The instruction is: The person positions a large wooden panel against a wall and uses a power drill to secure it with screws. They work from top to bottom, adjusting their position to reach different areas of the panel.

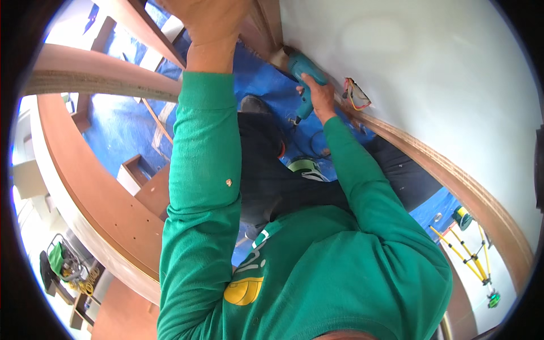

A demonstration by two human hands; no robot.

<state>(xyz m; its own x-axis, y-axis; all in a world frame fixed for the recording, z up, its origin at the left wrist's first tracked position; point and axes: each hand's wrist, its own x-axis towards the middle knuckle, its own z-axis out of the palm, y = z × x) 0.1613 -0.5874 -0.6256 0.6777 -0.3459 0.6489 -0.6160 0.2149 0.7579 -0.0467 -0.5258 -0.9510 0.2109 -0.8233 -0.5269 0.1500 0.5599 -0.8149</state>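
Note:
My right hand point(319, 96) is wrapped round the handle of a teal pistol-grip power drill point(306, 68). The drill's dark nose points away from me, at the foot of the white wall where it meets a wooden upright point(266, 25). A cord leaves the bottom of its handle. Stretched far forward, my left hand point(212, 25) is cut off by the top edge of the picture beside the wooden framing. Its fingers do not show, so what it touches or holds is hidden.
Loose wires poke from a cut-out point(356, 95) in the white wall point(408, 62). A curved wooden panel point(102, 164) and a beam point(102, 71) stand on my left. Blue sheeting point(255, 73) covers the floor. A yellow tripod point(470, 255) is at right.

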